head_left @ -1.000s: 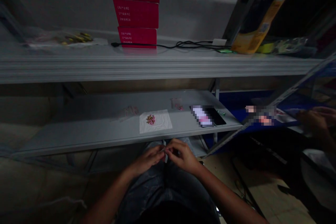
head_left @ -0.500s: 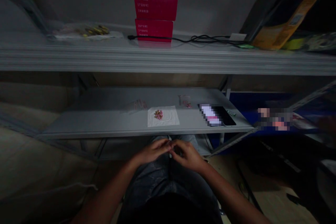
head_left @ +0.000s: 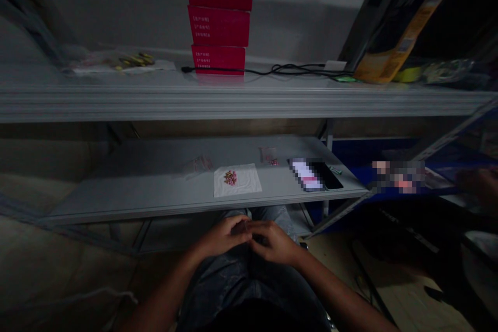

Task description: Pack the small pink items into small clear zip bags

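Over the lap, just in front of the lower shelf, my left hand and my right hand meet at the fingertips. Both have their fingers closed together in a pinch. Whatever lies between them is small, dim and mostly hidden, so I cannot make it out. On the shelf ahead, a white paper sheet bears a little pile of pink and gold pieces. A small clear zip bag with a few pink bits lies behind it to the right. More clear bags lie to its left.
Two phones, one with a lit screen and one dark, lie at the shelf's right. On the upper shelf stand stacked red boxes beside a black cable. Another person's arm shows at the far right.
The view has shifted, so the shelves and boxes sit lower and slightly left. My hands stay together over the lap, and the left fingers and thumb have parted a little.
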The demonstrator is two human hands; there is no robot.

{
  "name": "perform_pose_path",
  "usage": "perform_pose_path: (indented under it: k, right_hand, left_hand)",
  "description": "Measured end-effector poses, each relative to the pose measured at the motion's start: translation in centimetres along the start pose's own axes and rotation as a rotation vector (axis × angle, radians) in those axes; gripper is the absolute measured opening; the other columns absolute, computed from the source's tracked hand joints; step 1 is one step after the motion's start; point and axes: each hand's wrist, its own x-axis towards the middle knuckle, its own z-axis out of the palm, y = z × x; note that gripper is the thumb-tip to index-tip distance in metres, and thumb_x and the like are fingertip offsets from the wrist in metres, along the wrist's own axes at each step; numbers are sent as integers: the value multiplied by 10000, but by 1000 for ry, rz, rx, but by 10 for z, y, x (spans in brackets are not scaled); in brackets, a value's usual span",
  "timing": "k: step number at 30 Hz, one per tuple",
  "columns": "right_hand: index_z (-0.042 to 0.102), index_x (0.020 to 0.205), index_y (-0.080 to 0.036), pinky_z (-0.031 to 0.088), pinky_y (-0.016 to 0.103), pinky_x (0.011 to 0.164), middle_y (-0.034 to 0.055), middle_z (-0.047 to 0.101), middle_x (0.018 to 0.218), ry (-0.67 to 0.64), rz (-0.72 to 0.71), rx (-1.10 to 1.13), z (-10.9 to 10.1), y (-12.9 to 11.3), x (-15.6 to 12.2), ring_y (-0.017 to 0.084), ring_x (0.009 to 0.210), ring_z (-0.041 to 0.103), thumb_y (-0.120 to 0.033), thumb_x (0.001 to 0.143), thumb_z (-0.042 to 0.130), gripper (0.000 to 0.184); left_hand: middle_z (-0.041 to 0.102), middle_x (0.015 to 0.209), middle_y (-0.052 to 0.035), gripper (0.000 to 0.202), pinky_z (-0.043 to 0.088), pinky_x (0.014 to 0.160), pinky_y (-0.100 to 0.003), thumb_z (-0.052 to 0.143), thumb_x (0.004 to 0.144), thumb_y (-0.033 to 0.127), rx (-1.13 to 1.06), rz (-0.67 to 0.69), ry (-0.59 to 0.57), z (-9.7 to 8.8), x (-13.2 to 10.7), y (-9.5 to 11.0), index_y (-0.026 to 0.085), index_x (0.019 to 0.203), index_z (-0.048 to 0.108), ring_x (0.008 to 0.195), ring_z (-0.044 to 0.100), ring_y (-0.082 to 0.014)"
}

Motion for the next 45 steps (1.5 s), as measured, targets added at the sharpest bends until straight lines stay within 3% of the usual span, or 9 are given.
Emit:
perform_pose_path:
  k: [7,15,20,24,27,31,34,40,45]
  right_hand:
    - [738,1052,-204,524,273,744,44,771,956,150,119,-13,-2,9,-4,180,814,714,-222,956,560,203]
    - [730,903,-183,502,264,709,34,745,829,271,122,-26,-12,11,-4,168,743,685,-259,955,564,190]
    - [715,879,-179,483,246,614,49,732,799,350,220,52,-26,21,0,175,719,675,-370,985,537,282]
    - [691,887,-166,477,249,613,46,706,774,395,235,119,-45,38,27,166,677,644,-430,992,521,331]
    - [694,909,-154,468,246,636,47,710,793,369,185,11,-60,52,68,167,702,648,-352,981,531,267]
    - [726,1040,-134,475,263,783,101,754,1021,186,123,-348,-74,67,132,191,876,686,-161,939,533,220]
    - [743,1085,-124,466,277,820,133,746,1084,49,114,-515,-79,75,165,214,927,679,-133,921,560,245]
    - [775,1044,-166,456,264,831,91,761,1046,-138,60,-529,-81,87,184,202,929,672,-141,904,613,215]
    - [774,1070,-179,453,268,838,90,759,1071,-191,59,-588,-80,83,185,210,953,671,-148,921,593,236]
  left_hand:
    - [690,1182,-79,294,483,980,-390,632,924,435,-77,8,94,-2,2,-5,254,1156,646,1103,636,-250]
    - [701,1168,-77,315,484,980,-413,667,897,411,-7,-13,173,-8,-3,-2,250,1167,652,1091,644,-266]
    - [712,1124,-83,317,482,967,-398,696,878,403,-136,66,193,-36,-8,9,240,1148,674,1066,650,-274]
    - [714,1081,-92,379,500,912,-350,749,829,449,-348,97,418,-71,8,6,204,1111,691,1027,658,-259]
    - [710,993,-86,415,535,796,-320,766,791,508,-553,70,571,-89,32,-7,171,1026,709,913,665,-231]
    - [694,860,-60,420,559,719,-326,757,775,552,-860,70,590,-97,53,-23,167,939,717,800,653,-210]
    - [704,838,-70,385,556,750,-331,755,792,526,-934,59,570,-97,54,-29,166,927,740,790,657,-210]
    - [733,867,-112,481,513,804,-352,701,812,602,-845,32,479,-95,50,-41,144,943,769,793,667,-239]
    - [744,869,-122,512,492,816,-363,635,845,640,-745,29,458,-94,50,-49,156,931,776,795,668,-256]
